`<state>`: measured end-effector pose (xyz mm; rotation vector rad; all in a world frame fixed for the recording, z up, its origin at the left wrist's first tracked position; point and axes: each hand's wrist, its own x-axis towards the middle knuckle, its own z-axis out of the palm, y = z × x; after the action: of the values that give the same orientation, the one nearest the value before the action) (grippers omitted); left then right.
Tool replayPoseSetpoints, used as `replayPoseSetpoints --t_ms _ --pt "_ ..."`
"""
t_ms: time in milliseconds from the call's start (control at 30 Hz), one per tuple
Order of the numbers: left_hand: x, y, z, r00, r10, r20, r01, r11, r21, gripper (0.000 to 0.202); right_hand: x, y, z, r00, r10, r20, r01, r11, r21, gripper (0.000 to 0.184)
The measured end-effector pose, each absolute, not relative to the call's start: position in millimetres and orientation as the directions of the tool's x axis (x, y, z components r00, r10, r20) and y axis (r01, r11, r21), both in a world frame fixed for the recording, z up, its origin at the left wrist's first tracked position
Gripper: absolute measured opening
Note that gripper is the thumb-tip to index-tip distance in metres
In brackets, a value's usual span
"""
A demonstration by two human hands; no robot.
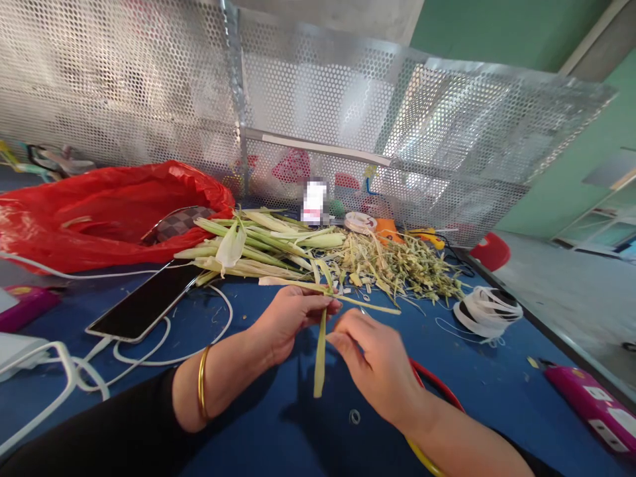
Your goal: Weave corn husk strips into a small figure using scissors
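My left hand [293, 311] pinches several pale green leaf strips, like corn husk, where they cross between thumb and fingers. One leaf strip [320, 364] hangs down from the crossing, and others reach out to the left and right. Close on the right, my right hand [372, 354] is closed in a pinch, its thumb tip beside the hanging strip. What sits between those fingertips is too small to make out. Beyond my hands lies a heap of long green and pale leaves [268, 245], next to a pile of dry, shredded plant scraps [407, 265].
A red plastic bag [114, 212] stands at the left, behind a phone [146, 301] with a white cable. A roll of white ribbon [487, 311] and a magenta power strip [591, 404] lie at the right. A perforated metal screen [318, 99] rises behind the blue tabletop [238, 424].
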<state>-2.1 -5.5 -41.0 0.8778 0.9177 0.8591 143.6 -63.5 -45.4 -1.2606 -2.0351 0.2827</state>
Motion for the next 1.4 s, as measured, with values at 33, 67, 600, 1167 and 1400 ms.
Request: replayPoseSetpoints --t_ms 33,67,600,1167,1400 --pt "-3 -5 -40 0.354 0.891 -0.285 -0.219 0.376 0.9 0.01 146 -63 -43 -0.265 0.771 0.579 0.745 0.545 -0.385 0.025" --pt "-3 -5 -40 0.361 0.89 -0.279 -0.207 0.368 0.906 0.009 149 -62 -41 -0.265 0.697 0.667 0.797 0.547 -0.255 0.019" --pt "-1 -5 -45 0.365 0.904 -0.223 0.065 0.215 0.975 0.026 152 -52 -50 -0.237 0.914 0.328 0.839 0.363 -0.406 0.03" --pt "-2 -3 -42 0.426 0.884 -0.192 0.081 0.174 0.981 0.028 149 -57 -47 -0.257 0.918 0.302 0.676 0.394 -0.623 0.03" --pt "-6 1 -42 0.447 0.869 -0.213 0.002 0.237 0.971 0.034 147 -54 -50 -0.23 0.945 0.233 0.612 0.327 -0.72 0.03"
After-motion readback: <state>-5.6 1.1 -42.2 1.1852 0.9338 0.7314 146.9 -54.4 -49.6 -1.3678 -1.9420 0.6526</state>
